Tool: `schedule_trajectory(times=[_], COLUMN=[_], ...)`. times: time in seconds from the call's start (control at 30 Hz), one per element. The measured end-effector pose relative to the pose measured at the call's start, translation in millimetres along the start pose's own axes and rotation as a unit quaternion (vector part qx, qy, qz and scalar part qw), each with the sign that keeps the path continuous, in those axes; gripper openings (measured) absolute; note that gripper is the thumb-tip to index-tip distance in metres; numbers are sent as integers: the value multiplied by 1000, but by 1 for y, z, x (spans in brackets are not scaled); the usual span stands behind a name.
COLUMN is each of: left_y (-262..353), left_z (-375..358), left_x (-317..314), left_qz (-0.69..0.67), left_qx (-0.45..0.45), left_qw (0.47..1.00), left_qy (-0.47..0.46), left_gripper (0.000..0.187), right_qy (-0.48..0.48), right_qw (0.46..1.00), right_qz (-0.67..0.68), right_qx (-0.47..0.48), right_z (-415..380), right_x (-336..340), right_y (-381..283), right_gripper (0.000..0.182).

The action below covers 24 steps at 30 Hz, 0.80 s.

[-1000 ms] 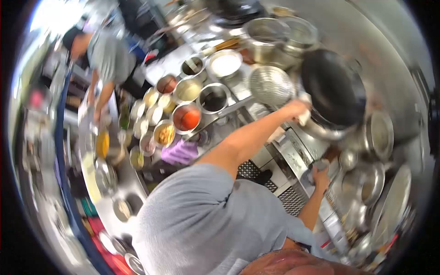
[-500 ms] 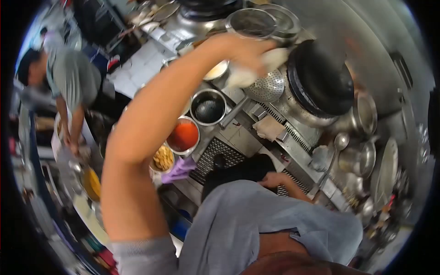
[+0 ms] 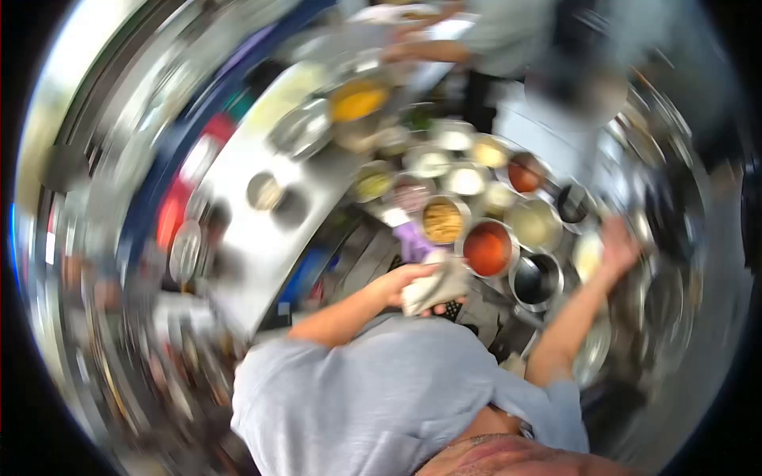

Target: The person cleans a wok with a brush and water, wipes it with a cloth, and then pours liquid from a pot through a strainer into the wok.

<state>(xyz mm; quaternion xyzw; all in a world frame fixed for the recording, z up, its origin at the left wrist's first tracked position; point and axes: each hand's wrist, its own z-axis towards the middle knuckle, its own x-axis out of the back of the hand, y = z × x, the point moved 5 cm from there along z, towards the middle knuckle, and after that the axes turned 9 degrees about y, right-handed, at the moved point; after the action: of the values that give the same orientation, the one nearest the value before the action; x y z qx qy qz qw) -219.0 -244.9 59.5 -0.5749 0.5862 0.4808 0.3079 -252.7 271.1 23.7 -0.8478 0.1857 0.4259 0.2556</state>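
My left hand (image 3: 402,285) is closed on a folded beige cloth (image 3: 438,283) in front of my body. Just beyond it are a pot of red sauce (image 3: 486,248), a pot of yellow-brown pieces (image 3: 443,220) and a purple cloth (image 3: 413,242). My right hand (image 3: 618,247) reaches out to the right, beside a container with pale yellow contents (image 3: 588,255). Motion blur smears its fingers, so I cannot see whether it holds anything. A pot of dark liquid (image 3: 536,281) stands between my two hands.
Several more containers of ingredients, such as a white one (image 3: 466,179), crowd the area ahead. On the left is a steel table (image 3: 262,230) with a small bowl (image 3: 265,191) and a yellow-filled pot (image 3: 359,103). Another person's arm (image 3: 429,51) is at the far side.
My view has swung left, toward the containers and the steel table. The cloth in my left hand has come back close to my body. My right hand has gone from my side to outstretched.
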Motion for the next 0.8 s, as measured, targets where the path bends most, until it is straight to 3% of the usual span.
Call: schedule_trajectory(times=[0.03, 0.07, 0.1, 0.17, 0.23, 0.3, 0.37, 0.4, 0.43, 0.5, 0.57, 0.63, 0.67, 0.73, 0.77, 0.8], left_y=[0, 0, 6, 12, 13, 19, 24, 30, 38, 53, 63, 67, 66, 61, 59, 47], left_z=[5, 6, 5, -1, -8, -13, -13, -4, 1, 27, 65, 102, 120, 151, 165, 182], left_x=[-3, -8, -20, -26, -14, 0, 20, 26, 22, 12, 9, -2, -8, -29, -46, -67], left_qz=[38, 83, 138, 174, 155, 137, 115, 95, 100, 114, 176, 288, 328, 399, 430, 416], left_qx=[2, -34, -81, -184, -213, -227, -172, -132, -93, -24, 49, 108, 118, 113, 78, 70], left_qw=[999, 996, 987, 966, 961, 957, 969, 982, 987, 992, 983, 950, 935, 908, 897, 907], left_qy=[3, 9, 32, 48, 85, 119, 134, 94, 87, 51, 32, 59, 64, 65, 71, 17], left_gripper=[78, 78, 76, 72, 66, 60, 60, 59, 59, 70, 69, 67, 66, 62, 59, 59], right_qy=[-385, -286, -111, -74, -323, -115, -53, 12, -45, -54, 134, 214, 146, 210, 206, 204], right_qw=[921, 957, 957, 973, 933, 951, 958, 958, 960, 937, 911, 875, 883, 895, 883, 884], right_qz=[16, 23, -72, 18, 85, 14, -64, -123, -104, -211, -212, -302, -297, -266, -279, -277], right_qx=[-48, 45, 258, 219, 137, 287, 274, 260, 257, 271, 327, 312, 333, 289, 316, 317], right_z=[20, 64, 42, 83, 92, 101, -56, -72, -101, -165, -210, -233, -246, -296, -313, -327], right_x=[-14, 3, -15, 20, 50, 112, 100, 63, 59, 42, 42, 107, 132, 128, 118, 113], right_y=[-14, -43, -38, -67, -85, -120, -67, -70, -71, -67, -41, -55, -54, -40, -41, -49], right_gripper=[75, 72, 63, 43, 39, 40, 41, 41, 41, 49, 44, 40, 38, 30, 26, 26])
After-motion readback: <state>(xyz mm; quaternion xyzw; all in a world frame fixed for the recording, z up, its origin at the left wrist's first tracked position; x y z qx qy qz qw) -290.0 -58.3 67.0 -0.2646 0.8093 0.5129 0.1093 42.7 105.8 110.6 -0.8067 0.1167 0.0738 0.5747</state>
